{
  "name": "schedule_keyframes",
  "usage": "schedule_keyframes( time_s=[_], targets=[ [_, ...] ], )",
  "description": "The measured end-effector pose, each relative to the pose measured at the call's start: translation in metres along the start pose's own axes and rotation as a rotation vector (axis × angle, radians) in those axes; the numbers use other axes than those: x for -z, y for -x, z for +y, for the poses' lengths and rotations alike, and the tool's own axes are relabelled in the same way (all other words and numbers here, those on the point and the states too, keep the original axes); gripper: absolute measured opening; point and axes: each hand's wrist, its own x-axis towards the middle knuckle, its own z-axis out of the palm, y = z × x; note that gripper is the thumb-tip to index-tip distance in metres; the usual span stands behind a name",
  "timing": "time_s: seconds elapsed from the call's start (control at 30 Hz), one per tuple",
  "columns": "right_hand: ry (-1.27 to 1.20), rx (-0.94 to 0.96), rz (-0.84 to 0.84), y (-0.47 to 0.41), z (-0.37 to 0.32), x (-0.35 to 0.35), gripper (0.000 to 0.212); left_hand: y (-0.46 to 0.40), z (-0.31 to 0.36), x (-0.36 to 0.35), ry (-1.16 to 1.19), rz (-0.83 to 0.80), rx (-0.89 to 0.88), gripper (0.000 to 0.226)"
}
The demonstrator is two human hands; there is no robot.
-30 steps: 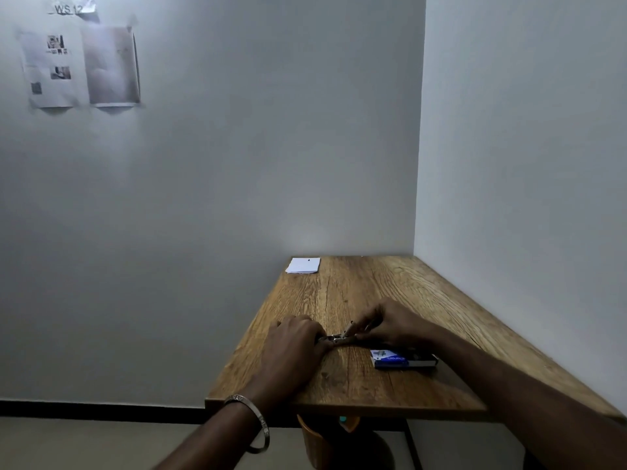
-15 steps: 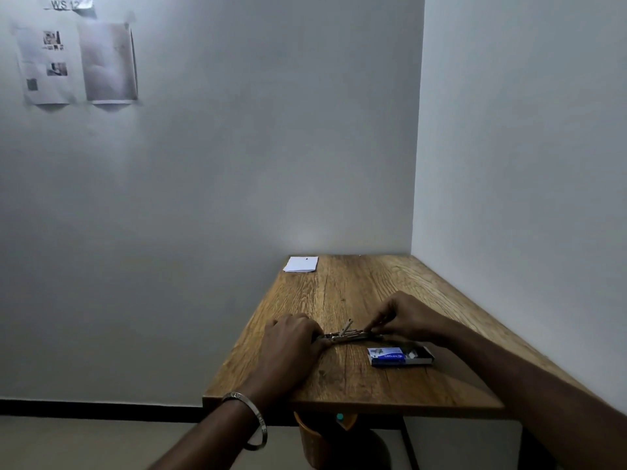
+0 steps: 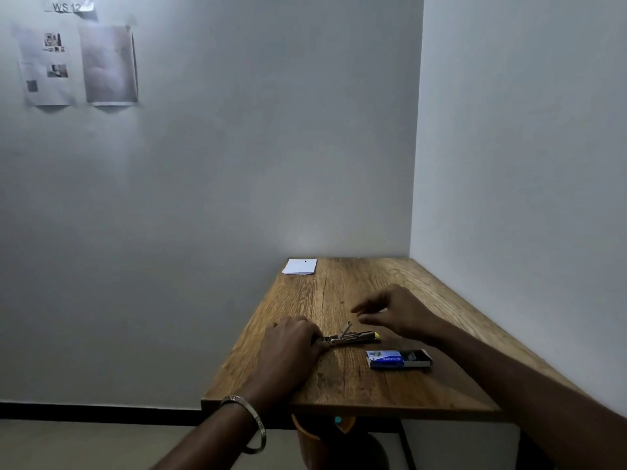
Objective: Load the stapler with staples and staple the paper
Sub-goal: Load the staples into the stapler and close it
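Observation:
A small metal stapler (image 3: 353, 336) lies opened flat on the wooden table (image 3: 356, 293), with a thin part sticking up near its middle. My left hand (image 3: 291, 344) rests on the table and grips the stapler's left end. My right hand (image 3: 397, 312) hovers just above and behind the stapler's right end, fingers spread, holding nothing. A blue staple box (image 3: 398, 359) lies slid open to the right of the stapler. A small stack of white paper (image 3: 300, 266) sits at the table's far left corner.
The table fits into a corner, with white walls behind it and along its right side. Printed sheets (image 3: 78, 64) hang on the back wall at upper left. An orange stool (image 3: 319, 439) stands under the table's near edge.
My right hand has let go of the stapler's right end and lifted up and back, opening its fingers. The left hand keeps its hold. The stapler now lies fully exposed.

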Motion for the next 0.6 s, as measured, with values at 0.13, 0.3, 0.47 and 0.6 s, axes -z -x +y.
schedule_keyframes(
  time_s=[0.13, 0.3, 0.47, 0.6],
  targets=[
    [0.045, 0.069, -0.026, -0.006, -0.012, -0.008, 0.019, 0.0, 0.0, 0.001, 0.007, -0.024, -0.001, 0.029],
    [0.115, 0.06, -0.037, -0.005, -0.009, -0.015, 0.012, 0.002, 0.0, 0.001, -0.001, 0.01, -0.009, 0.027],
    [0.116, 0.016, -0.043, -0.003, 0.0, -0.021, 0.012, 0.002, 0.0, 0.001, 0.0, 0.006, -0.002, 0.027],
    [0.104, 0.008, -0.039, -0.003, 0.001, -0.023, 0.01, 0.001, -0.001, -0.001, 0.005, 0.009, 0.004, 0.027]
  ],
)
